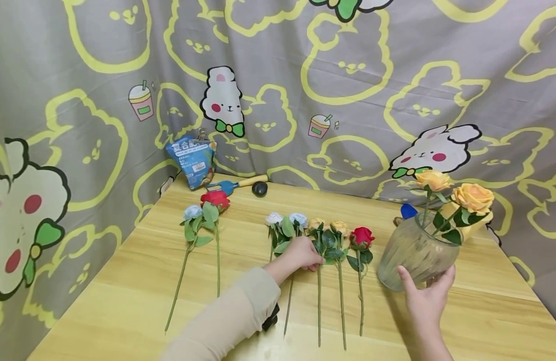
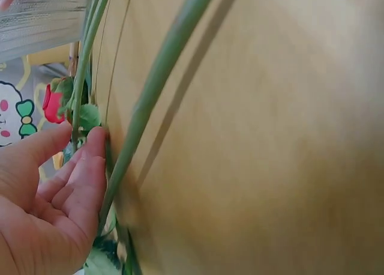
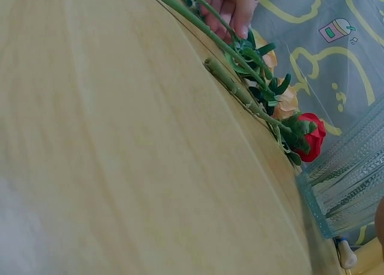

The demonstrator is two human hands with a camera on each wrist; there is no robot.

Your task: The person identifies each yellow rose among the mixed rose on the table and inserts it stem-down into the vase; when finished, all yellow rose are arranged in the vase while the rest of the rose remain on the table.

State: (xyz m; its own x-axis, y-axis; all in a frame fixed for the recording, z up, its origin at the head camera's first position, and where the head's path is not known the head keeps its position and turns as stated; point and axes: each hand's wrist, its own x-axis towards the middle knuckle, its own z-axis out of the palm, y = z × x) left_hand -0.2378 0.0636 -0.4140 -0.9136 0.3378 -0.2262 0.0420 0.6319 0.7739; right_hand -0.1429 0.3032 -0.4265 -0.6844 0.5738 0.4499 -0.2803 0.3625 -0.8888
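My left hand (image 1: 302, 253) reaches in among a row of artificial flowers and pinches the stem of a yellow rose (image 1: 317, 224) just below its leaves. In the left wrist view, thumb and fingertips meet around that green stem (image 2: 77, 110). Beside it lie another yellow rose (image 1: 339, 227), a red rose (image 1: 362, 236), a pale blue flower (image 1: 298, 219) and a whitish flower (image 1: 274, 218). On the right, my right hand (image 1: 426, 301) grips the ribbed glass vase (image 1: 413, 260) low on its side, tilted. Two yellow roses (image 1: 473, 198) stand in the vase.
Farther left lie a blue flower (image 1: 192, 212) and a red rose (image 1: 216, 200). At the back are a blue bag (image 1: 193, 163), a small fork with a wooden handle (image 1: 239, 184) and a dark round object (image 1: 259, 188). Something blue (image 1: 408, 211) shows behind the vase. A patterned curtain (image 1: 278, 165) borders the table.
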